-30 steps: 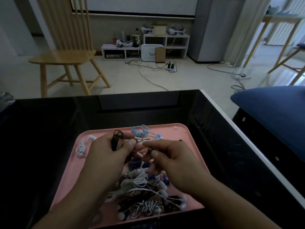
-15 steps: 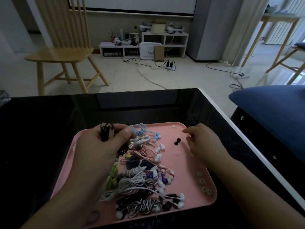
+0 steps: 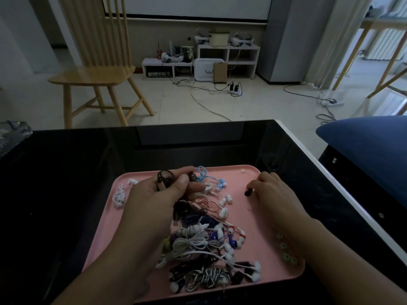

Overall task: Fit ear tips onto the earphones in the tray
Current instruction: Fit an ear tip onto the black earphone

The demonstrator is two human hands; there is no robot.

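Since half a second ago my right hand (image 3: 272, 190) has dropped onto the tray's upper right part and reached the black ear tips (image 3: 248, 193); its curled fingers touch or pinch them, though I cannot tell whether it has them gripped. My left hand (image 3: 154, 194) is closed round a black earphone (image 3: 164, 179), the coiled cord looping out above my knuckles and a dark bud showing beside my thumb at centre frame. Below both hands the pink tray (image 3: 273, 219) carries a tangled pile of earphones (image 3: 204, 236) in white, blue, pink and black, running down its middle. Four green ear tips (image 3: 285, 249) lie in a row near its lower right edge, beside my forearm. One white ear tip (image 3: 243, 171) sits by the far rim. Everything rests on a glossy black surface (image 3: 66, 172), with a wooden chair (image 3: 97, 75) at upper left.
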